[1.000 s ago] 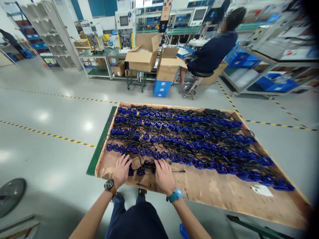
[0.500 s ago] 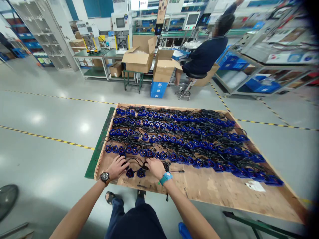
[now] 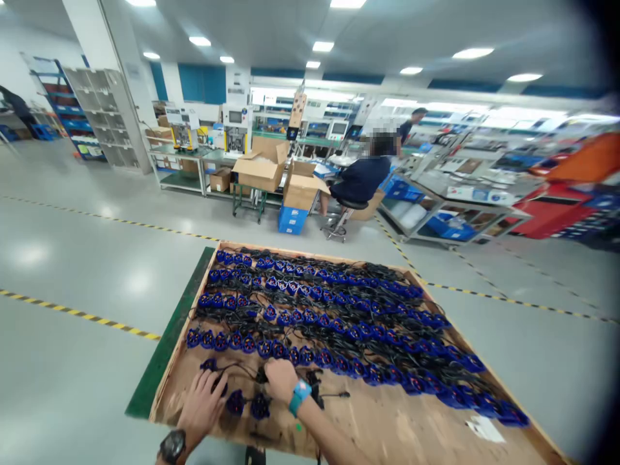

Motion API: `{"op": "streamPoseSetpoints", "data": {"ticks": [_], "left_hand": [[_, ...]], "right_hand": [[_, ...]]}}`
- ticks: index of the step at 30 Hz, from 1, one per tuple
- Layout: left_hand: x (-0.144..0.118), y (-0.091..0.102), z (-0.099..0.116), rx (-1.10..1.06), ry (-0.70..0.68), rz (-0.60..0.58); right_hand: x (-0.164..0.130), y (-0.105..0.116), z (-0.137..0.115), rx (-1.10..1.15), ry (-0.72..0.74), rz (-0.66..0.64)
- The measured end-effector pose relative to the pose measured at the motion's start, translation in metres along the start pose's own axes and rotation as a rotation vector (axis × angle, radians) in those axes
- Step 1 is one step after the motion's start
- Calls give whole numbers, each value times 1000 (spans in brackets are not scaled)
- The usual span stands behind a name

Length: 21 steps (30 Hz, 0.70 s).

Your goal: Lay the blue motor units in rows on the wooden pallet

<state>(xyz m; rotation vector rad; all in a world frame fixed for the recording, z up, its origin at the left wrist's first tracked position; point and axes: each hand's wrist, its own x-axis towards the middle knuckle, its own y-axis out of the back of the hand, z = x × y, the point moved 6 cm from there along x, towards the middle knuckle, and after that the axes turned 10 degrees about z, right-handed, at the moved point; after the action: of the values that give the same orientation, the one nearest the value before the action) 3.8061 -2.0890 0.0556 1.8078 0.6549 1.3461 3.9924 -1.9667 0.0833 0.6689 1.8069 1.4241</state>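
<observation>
Both hands rest low on a large plywood board (image 3: 407, 426) edged with a green strip, at its near left corner. Left hand (image 3: 203, 407), a dark watch on its wrist, lies palm down with fingers spread, the fingertips touching a thin black cable (image 3: 237, 369) beside a small blue round connector (image 3: 210, 365); whether it grips anything I cannot tell. Just right of it two more blue round connectors (image 3: 248, 405) lie loose on the wood, between the two hands. Right hand (image 3: 281, 380), with a teal band at the wrist, is curled knuckles up over a bunch of black cable, its forearm running back toward the lower edge; the fingers look closed on the cable, though the grasp itself is hidden. Beyond both hands, rows of blue connectors with black leads (image 3: 339, 323) cover the board. Farther right, a white paper slip (image 3: 482, 428) lies on bare wood.
</observation>
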Motion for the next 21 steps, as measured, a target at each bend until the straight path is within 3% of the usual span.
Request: {"op": "streamPoseSetpoints", "data": {"ticks": [6, 10, 14, 21], "left_hand": [[-35, -7, -5, 170, 177, 130], [-43, 6, -8, 221, 371, 67], [-42, 20, -7, 187, 471, -10], [-58, 20, -10, 72, 631, -49]], "right_hand": [[15, 0, -31, 32, 92, 161], [27, -8, -63, 79, 203, 206], [35, -20, -90, 135, 273, 216], [58, -17, -127, 167, 356, 216]]}}
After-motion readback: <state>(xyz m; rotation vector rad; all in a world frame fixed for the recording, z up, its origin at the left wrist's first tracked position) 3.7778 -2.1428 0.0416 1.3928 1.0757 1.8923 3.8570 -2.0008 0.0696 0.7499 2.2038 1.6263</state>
